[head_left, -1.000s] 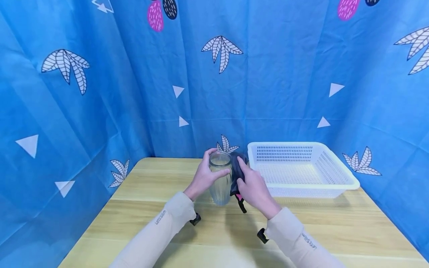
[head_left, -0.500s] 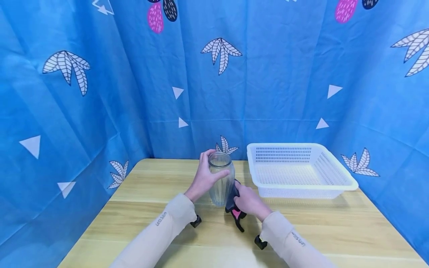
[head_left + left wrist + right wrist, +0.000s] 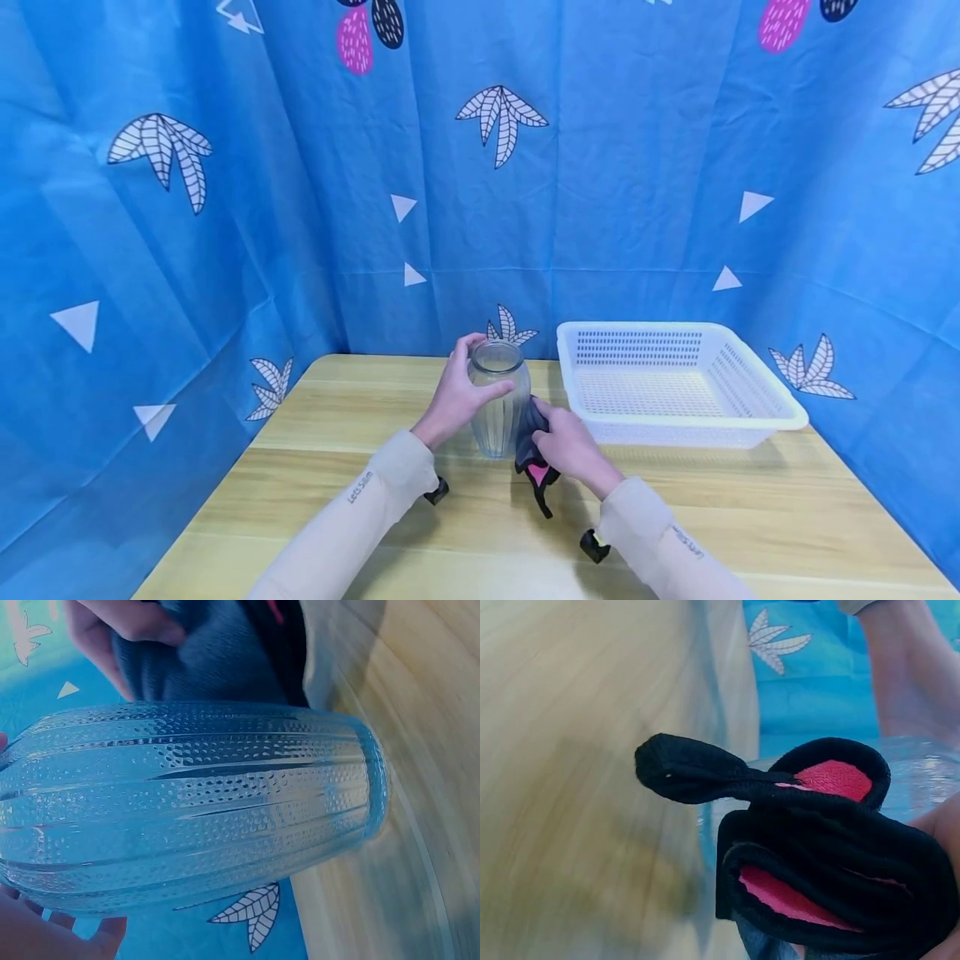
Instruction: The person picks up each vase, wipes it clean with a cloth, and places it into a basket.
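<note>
A ribbed, dimpled clear glass vase (image 3: 495, 425) stands upright on the wooden table. Near its rim, my left hand (image 3: 457, 396) grips it, thumb on the near side and fingers round the far side. My right hand (image 3: 567, 446) holds a folded dark grey cloth (image 3: 529, 442) low against the vase's right side. Black edging, a pink inner face and a hanging loop show on the cloth (image 3: 817, 840) in the right wrist view. The left wrist view has the cloth (image 3: 217, 660) along the side of the vase (image 3: 225, 802), with fingertips pressing on it.
A white perforated plastic basket (image 3: 678, 425) stands at the back right of the table (image 3: 360, 400), just beyond my right hand. Blue patterned curtains (image 3: 637, 167) close off the back and both sides.
My right hand and the cloth have slid from the vase's upper side down toward its base, then shifted slightly right and up. My left hand keeps its grip near the rim.
</note>
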The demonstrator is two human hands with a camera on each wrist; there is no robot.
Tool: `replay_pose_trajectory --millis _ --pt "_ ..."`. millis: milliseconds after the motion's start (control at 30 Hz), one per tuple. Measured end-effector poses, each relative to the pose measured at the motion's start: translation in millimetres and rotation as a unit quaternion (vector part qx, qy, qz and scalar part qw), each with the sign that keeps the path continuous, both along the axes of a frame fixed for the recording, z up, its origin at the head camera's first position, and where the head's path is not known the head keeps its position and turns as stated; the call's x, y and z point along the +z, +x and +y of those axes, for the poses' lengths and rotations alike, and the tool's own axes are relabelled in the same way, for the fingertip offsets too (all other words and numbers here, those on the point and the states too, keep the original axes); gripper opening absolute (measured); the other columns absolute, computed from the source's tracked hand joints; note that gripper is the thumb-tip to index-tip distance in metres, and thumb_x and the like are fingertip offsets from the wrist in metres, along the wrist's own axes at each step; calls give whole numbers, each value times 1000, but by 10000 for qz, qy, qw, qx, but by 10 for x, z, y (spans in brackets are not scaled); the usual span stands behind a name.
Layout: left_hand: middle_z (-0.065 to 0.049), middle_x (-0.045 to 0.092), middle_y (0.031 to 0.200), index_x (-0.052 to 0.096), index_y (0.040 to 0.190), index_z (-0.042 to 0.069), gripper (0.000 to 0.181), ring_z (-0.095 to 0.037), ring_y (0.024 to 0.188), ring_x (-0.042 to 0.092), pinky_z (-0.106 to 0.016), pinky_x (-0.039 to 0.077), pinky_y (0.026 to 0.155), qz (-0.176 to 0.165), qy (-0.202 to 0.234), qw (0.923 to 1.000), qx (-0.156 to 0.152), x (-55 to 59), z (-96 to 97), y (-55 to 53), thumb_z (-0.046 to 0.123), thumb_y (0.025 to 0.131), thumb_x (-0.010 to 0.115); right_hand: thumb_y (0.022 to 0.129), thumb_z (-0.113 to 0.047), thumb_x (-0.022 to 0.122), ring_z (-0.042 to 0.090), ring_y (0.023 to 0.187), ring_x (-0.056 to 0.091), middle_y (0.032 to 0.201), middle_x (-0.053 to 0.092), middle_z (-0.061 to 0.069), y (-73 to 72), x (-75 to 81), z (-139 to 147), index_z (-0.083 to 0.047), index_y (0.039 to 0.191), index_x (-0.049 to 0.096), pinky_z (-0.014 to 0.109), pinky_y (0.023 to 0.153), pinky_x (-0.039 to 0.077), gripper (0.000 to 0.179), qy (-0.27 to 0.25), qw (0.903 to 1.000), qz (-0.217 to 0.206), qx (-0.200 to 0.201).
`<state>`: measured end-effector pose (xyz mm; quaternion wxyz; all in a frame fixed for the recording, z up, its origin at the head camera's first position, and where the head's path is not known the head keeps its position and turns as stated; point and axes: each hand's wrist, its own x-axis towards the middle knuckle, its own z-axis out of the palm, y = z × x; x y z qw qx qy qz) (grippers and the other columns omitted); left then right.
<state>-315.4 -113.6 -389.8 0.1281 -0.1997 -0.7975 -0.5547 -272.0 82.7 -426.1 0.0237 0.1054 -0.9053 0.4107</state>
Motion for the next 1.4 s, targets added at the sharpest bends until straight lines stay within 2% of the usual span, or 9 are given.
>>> replay_pose_trajectory --millis 100,300,400,533,633,733,900,1133,1400 --pt "3 47 146 36 147 26 81 -20 136 45 -51 34 115 -32 -49 9999 -94 0 -11 2 34 82 84 90 -4 58 18 62 54 121 66 21 55 85 10 -5 151 44 32 53 44 63 -43 9998 154 -71" --pt "1 43 147 36 149 21 79 -23 131 48 -49 41 110 173 -214 9995 -148 -10 6 7 22 84 79 92 -6 55 15 46 46 65 54 6 160 300 8 -9 154 41 30 47 42 63 -46 9984 488 -270" --pt "2 39 147 37 148 22 76 -21 131 46 -48 41 110 227 -256 9994 -60 -15 21 15 17 83 76 93 -6 54 15 42 43 60 49 5 219 413 -6 -11 155 39 31 46 42 64 -50 9959 857 -290" --pt "-2 41 147 35 147 20 76 -23 133 45 -49 37 112 281 -177 9994 -111 -24 44 -8 9 83 74 93 -4 55 20 63 60 102 72 17 261 503 -27 -13 154 41 33 58 50 63 -60 9856 1655 -339" --pt "-6 47 143 36 147 19 77 -27 131 48 -50 38 111 345 -41 9993 -149 -16 46 -24 5 81 74 93 -4 55 26 93 66 141 59 17 243 528 -46 -13 154 41 37 74 54 63 41 9795 1975 -397" --pt "-6 49 142 36 147 18 77 -28 131 49 -50 38 111 350 28 9993 -137 -4 40 -32 6 81 73 93 -4 55 25 86 66 132 64 21 175 500 -56 -11 155 39 37 73 54 64 217 9831 1770 -403" --pt "-9 45 149 34 150 16 77 -29 137 45 -52 34 116 224 -8 9995 -206 -26 10 -39 8 83 71 96 -6 56 16 48 50 73 60 11 54 317 -66 -6 157 32 32 51 47 66 392 9952 865 -223" --pt "-7 43 149 32 149 20 76 -28 138 43 -54 31 117 200 8 9997 -129 -26 -20 -4 18 85 74 96 -9 58 12 44 50 103 69 22 -41 -15 -111 -4 156 33 26 40 42 65 737 9972 6 141" --pt "1 34 147 32 146 21 91 -21 136 40 -53 36 114 371 -384 9980 348 -87 18 -55 51 77 84 98 -7 51 10 42 43 70 58 8 -34 -111 -44 -4 156 32 22 38 36 61 281 9984 -310 387"
